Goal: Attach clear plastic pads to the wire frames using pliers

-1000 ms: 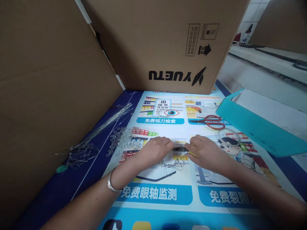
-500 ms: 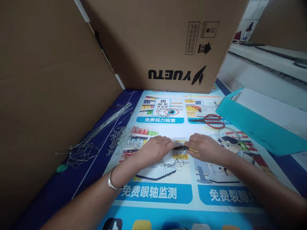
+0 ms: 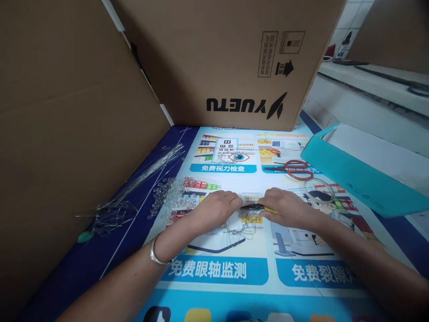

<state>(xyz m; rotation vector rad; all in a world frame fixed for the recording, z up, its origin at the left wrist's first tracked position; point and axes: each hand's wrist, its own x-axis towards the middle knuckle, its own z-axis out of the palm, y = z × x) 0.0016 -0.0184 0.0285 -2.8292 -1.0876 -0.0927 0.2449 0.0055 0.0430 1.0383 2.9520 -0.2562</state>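
My left hand (image 3: 216, 209) and my right hand (image 3: 288, 207) meet over a printed poster (image 3: 234, 268) on the table. The right hand is closed on small pliers (image 3: 256, 207) with yellow handles and dark jaws that point left. My left hand's fingers are pinched at the jaw tips on something I cannot make out, likely thin wire. A strand of wire with clear beads (image 3: 239, 232) lies just under both hands. A silver bangle (image 3: 154, 256) sits on my left wrist.
A heap of clear beads (image 3: 174, 197) lies left of my hands, with a bundle of thin wires (image 3: 134, 188) beyond it. Red scissors (image 3: 295, 169) and a wire ring (image 3: 319, 190) lie to the right. Cardboard boxes (image 3: 228, 58) wall the back and left; a teal bag (image 3: 355, 179) lies right.
Both hands have stayed at the same spot, with only slight shifts of the fingers and the pliers.
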